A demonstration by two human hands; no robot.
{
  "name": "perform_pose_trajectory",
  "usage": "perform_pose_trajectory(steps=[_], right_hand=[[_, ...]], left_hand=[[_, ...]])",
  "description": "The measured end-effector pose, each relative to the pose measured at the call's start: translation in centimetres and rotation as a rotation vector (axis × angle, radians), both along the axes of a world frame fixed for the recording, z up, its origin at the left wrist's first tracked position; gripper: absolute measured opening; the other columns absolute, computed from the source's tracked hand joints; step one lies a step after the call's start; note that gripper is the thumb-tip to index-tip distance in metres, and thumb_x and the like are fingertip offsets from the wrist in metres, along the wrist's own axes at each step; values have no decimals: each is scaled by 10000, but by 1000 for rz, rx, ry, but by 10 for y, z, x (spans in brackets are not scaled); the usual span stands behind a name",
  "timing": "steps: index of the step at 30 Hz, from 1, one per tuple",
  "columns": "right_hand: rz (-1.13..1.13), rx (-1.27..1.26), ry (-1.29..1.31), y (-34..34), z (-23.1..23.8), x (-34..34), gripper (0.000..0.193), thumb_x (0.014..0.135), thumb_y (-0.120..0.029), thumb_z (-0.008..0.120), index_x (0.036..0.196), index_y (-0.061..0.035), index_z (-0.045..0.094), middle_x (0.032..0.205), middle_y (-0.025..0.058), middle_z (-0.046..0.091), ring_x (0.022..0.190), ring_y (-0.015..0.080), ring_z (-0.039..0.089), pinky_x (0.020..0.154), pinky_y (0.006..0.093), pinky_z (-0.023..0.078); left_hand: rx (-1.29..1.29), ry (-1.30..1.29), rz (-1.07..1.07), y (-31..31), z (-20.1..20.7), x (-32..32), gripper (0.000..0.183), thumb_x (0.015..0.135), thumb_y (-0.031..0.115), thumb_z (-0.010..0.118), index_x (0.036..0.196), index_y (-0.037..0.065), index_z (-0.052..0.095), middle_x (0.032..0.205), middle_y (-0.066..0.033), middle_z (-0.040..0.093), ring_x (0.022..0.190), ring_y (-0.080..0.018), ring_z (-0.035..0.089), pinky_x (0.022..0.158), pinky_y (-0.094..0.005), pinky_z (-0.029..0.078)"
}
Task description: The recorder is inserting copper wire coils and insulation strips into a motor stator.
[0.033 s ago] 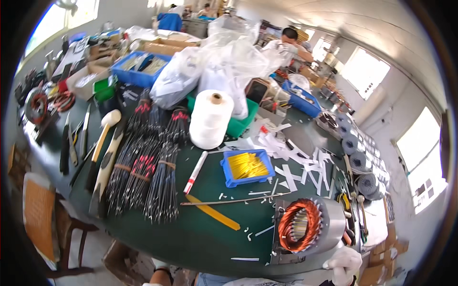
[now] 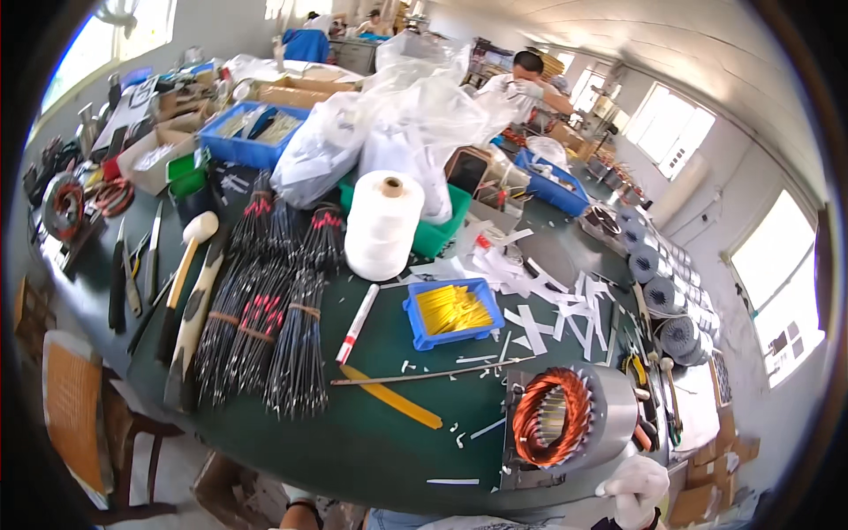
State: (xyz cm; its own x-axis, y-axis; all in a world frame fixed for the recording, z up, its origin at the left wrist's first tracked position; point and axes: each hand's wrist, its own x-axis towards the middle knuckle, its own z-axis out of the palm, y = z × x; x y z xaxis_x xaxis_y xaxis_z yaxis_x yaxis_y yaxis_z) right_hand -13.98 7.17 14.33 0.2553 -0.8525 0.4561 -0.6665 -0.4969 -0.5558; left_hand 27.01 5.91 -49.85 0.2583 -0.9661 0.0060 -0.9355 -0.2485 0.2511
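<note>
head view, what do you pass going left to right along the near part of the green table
wooden mallet → bundles of black wires → white marker → blue tray of yellow strips → copper-wound motor stator → white-gloved right hand

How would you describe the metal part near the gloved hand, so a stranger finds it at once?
Start at the green table and go to its near right edge, where a white-gloved hand rests. Just left of the glove stands a grey metal motor stator. Only it has a ring of copper wire coils facing the viewer.
</note>
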Motion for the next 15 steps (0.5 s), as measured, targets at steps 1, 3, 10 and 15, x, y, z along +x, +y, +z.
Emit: perform_pose_trajectory(steps=[1, 3, 10, 15], right_hand=[[-8, -17, -10, 3, -1, 0, 234, 741, 131, 522, 870, -2, 664, 717, 128, 684, 575, 229, 606, 562, 334, 481], [-12, -75, 83, 4, 10, 2, 244, 733, 136, 516, 854, -12, 667, 715, 113, 686, 586, 223, 608, 572, 324, 483], [-70, -56, 48, 15, 4, -6, 255, 729, 120, 538, 868, -35, 685, 715, 94, 691, 630, 226, 627, 603, 321, 489], [-155, -126, -79, 6, -31, -14, 175, 680, 36, 525, 595, -86, 616, 560, 38, 607, 435, 177, 482, 469, 308, 382]], left_hand=[[-5, -10, 10, 5, 4, 2, 247, 890, 239, 568, 1048, 116, 713, 1091, -160, 704, 993, -313, 690, 827, -447, 545], [-38, -21, -11, -3, 14, 2, 249, 890, 247, 569, 1045, 116, 714, 1092, -160, 705, 995, -314, 689, 829, -447, 544], [373, 178, 111, -5, 103, 22, 254, 875, 298, 604, 996, 111, 725, 1040, -154, 716, 989, -323, 686, 829, -439, 544], [238, 93, 152, 38, 152, 38, 214, 829, 243, 678, 950, 72, 722, 925, -164, 727, 901, -341, 700, 804, -419, 547]])
